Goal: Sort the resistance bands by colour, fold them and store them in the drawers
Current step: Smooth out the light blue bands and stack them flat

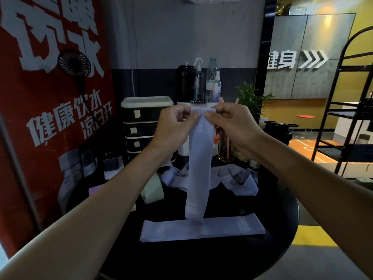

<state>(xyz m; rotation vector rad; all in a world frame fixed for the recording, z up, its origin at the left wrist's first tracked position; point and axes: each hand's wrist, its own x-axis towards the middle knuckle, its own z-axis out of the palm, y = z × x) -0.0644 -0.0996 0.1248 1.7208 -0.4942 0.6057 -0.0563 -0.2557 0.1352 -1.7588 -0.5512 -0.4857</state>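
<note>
While it hangs limp, the thin matte lilac elastic resistance band drops as a smooth flat strip with faint white print. Its lower end hangs just over a second flat lilac band lying across the round black worktop. I see my left hand and right hand pinching its top edge, fingers curled on it. Behind lie a crumpled heap of lilac bands and a pale green looped band. The black-and-white plastic drawer unit stands closed, contents hidden.

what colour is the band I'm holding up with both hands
Pale lavender with faint white print, seen in the head view: the held band hangs from both hands.
</note>
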